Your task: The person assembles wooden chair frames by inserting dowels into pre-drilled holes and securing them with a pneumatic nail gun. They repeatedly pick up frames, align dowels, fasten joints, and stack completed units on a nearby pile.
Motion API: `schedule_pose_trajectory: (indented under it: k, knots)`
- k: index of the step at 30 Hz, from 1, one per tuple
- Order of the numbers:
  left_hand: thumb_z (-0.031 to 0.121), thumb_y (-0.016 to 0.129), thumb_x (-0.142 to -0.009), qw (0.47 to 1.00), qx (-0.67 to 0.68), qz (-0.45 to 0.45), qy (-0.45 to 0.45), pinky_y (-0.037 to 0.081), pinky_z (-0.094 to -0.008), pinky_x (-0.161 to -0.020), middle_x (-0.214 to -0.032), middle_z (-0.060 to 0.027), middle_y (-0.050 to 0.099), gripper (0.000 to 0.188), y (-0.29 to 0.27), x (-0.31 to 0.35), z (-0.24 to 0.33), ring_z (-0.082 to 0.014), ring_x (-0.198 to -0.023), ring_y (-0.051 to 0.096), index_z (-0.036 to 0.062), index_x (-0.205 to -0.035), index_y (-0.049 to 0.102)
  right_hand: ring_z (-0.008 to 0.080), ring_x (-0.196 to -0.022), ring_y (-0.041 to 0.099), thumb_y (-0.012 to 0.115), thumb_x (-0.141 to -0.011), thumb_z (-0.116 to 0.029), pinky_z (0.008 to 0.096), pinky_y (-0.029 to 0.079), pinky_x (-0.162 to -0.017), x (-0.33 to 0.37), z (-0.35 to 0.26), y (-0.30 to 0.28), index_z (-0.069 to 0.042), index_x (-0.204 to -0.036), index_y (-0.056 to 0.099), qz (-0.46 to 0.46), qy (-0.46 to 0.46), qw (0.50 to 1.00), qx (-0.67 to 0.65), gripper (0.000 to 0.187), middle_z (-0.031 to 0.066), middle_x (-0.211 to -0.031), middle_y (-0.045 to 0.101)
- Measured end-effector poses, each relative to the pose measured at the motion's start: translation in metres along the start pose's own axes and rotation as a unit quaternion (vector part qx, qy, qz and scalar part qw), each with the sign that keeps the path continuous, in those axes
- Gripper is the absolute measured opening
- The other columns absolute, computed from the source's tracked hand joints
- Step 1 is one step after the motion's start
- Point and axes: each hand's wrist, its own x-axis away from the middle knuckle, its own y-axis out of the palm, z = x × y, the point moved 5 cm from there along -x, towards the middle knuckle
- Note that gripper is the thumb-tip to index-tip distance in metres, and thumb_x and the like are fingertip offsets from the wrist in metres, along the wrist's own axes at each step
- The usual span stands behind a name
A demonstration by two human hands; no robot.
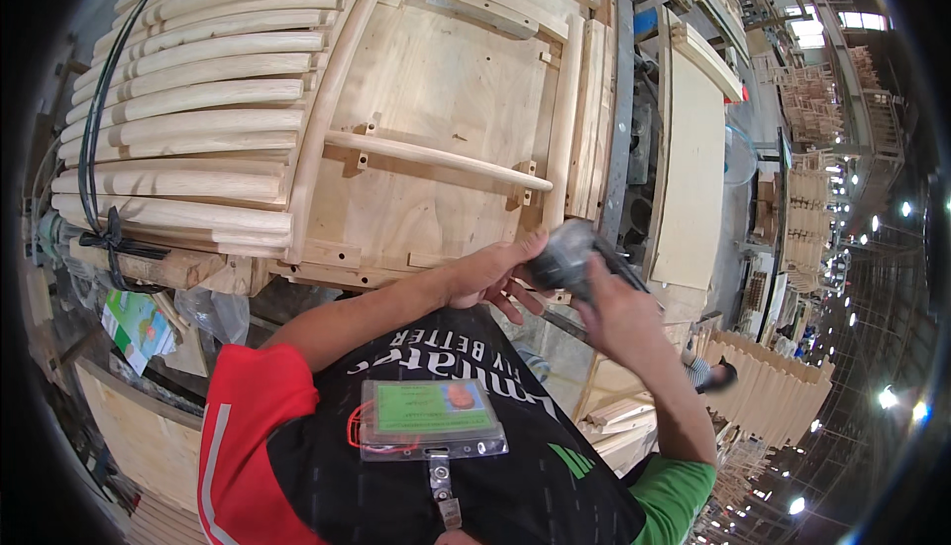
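Observation:
My right hand [619, 312] is wrapped round a dark grey and black hand tool [570, 258], blurred so that its exact kind does not show. Close against the tool's left side is my left hand [495, 272], fingers apart and partly bent. Its index fingertip meets or nearly meets the tool; I cannot tell which. Just beyond both hands, a pale wooden frame lies on a plywood board [416, 99]. It has a long curved rail [332, 109] at left, a shorter rail [565, 119] at right and a round crossbar [436, 159] between them, set among small wooden blocks [364, 161].
A stack of curved wooden pieces [188, 119] fills the left side, with a black cable [91, 139] over it. A metal bench edge [619, 119] runs on the right, beside another plywood panel [693, 178]. Wooden stacks [763, 396] and a person [708, 372] are farther right.

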Motion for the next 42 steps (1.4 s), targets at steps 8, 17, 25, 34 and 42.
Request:
schedule_pose_trajectory:
  k: [8,17,25,34,42]
  knots:
    - [0.045,0.067,-0.101,0.98,0.185,0.05,0.047,0.056,-0.0312,-0.059,-0.103,-0.0116,0.075,0.043,-0.057,-0.005,-0.006,-0.027,-0.081,0.073,0.0117,-0.129,0.066,0.0407,-0.092,0.076,0.072,-0.092,-0.044,0.0501,0.06,-0.08,-0.082,-0.03,0.028,0.008,-0.146,0.048,-0.217,-0.008,0.976,0.02,0.078,0.0265,-0.102,0.075]
    - [0.043,0.067,-0.1,0.958,0.28,0.061,0.026,0.055,-0.0305,-0.052,-0.101,-0.0134,0.077,0.04,-0.08,-0.029,-0.003,-0.0283,-0.075,0.074,0.0103,-0.124,0.066,0.0458,-0.107,0.073,0.069,-0.094,-0.054,0.052,0.057,-0.093,-0.121,-0.01,0.026,0.009,-0.132,0.055,-0.309,0.076,0.948,-0.029,0.075,0.0314,-0.108,0.074]
    - [0.044,0.069,-0.098,0.962,0.269,0.053,0.016,0.057,-0.0343,-0.057,-0.099,-0.0141,0.077,0.041,-0.089,-0.036,-0.006,-0.0303,-0.073,0.073,0.0093,-0.12,0.069,0.0459,-0.105,0.074,0.066,-0.096,-0.055,0.0522,0.057,-0.093,-0.127,-0.017,0.028,0.01,-0.127,0.058,-0.307,0.057,0.95,-0.011,0.072,0.0318,-0.107,0.074]
    - [0.042,0.063,-0.106,0.978,0.159,0.131,0.014,0.061,-0.0336,-0.072,-0.103,-0.0056,0.076,0.04,-0.083,0.022,-0.004,-0.0155,-0.087,0.073,0.0074,-0.125,0.069,0.0481,-0.092,0.073,0.072,-0.095,-0.052,0.0548,0.058,-0.084,-0.112,-0.04,0.012,0.009,-0.156,0.032,-0.319,-0.05,0.946,0.012,0.096,0.0286,-0.097,0.074]
    - [0.061,0.053,-0.108,0.867,0.207,0.358,0.278,0.061,-0.03,-0.07,-0.101,-0.0017,0.075,0.052,-0.089,0.086,0.012,-0.0127,-0.086,0.074,0.0136,-0.122,0.067,0.0321,-0.067,0.074,0.081,-0.087,-0.036,0.0442,0.056,-0.064,-0.168,-0.121,0.0,0.009,-0.152,0.043,-0.133,-0.374,0.897,0.195,0.087,0.0104,-0.07,0.071]
